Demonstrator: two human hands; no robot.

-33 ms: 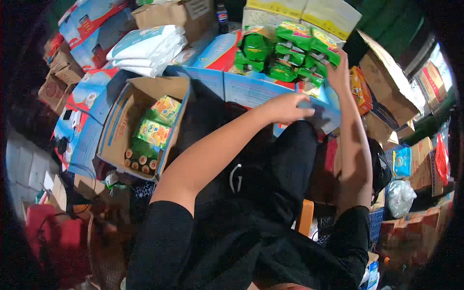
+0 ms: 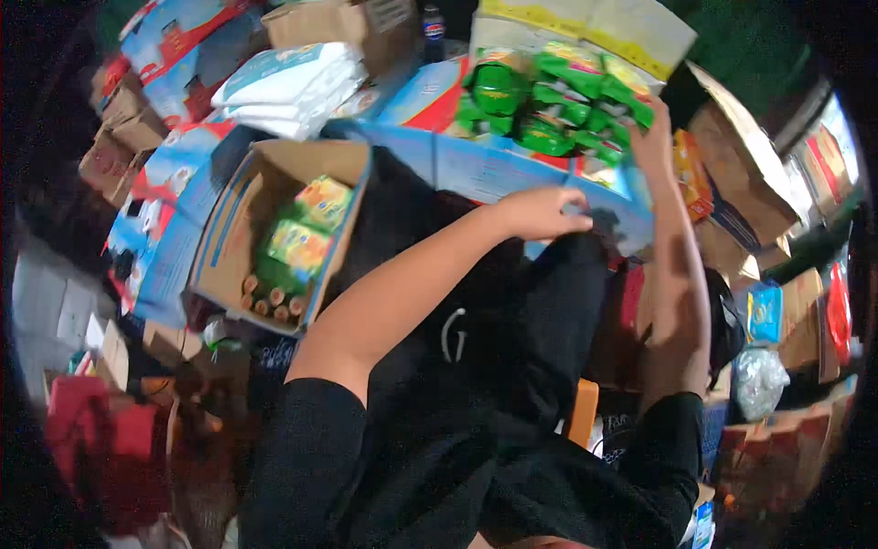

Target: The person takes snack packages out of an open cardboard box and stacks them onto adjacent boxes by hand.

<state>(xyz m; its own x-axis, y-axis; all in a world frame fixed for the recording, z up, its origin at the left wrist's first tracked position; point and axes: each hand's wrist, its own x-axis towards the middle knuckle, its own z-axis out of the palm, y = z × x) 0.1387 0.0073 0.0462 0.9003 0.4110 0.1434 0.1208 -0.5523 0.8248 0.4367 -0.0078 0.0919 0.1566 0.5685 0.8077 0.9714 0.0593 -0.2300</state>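
Note:
Several shiny green packets [image 2: 549, 135] are stacked on a blue-and-red carton at the far side, right of the middle. My right hand [image 2: 651, 137] is at the right end of this stack, its thumb and fingers round the edge of a green packet [image 2: 627, 90]; some fingertips are hidden. Nearer to me, my left hand [image 2: 540, 212] hovers above my knee with thumb and forefinger apart and nothing visible between them. An open cardboard box [image 2: 215, 242] on the left holds green-and-yellow packs [image 2: 300, 247] and several bottles with round orange-brown caps [image 2: 277, 297].
White plastic-wrapped packs [image 2: 291, 87] are piled at the far left, beside a brown carton [image 2: 320, 29]. A dark soda bottle [image 2: 433, 35] stands behind. Orange packets [image 2: 692, 174] and an opened carton [image 2: 736, 160] flank the stack on the right. A red seat-like thing [image 2: 105, 444] is lower left.
The whole view has shifted slightly, with the boxes and packets appearing a little further right and blurred. Both hands keep nearly the same places.

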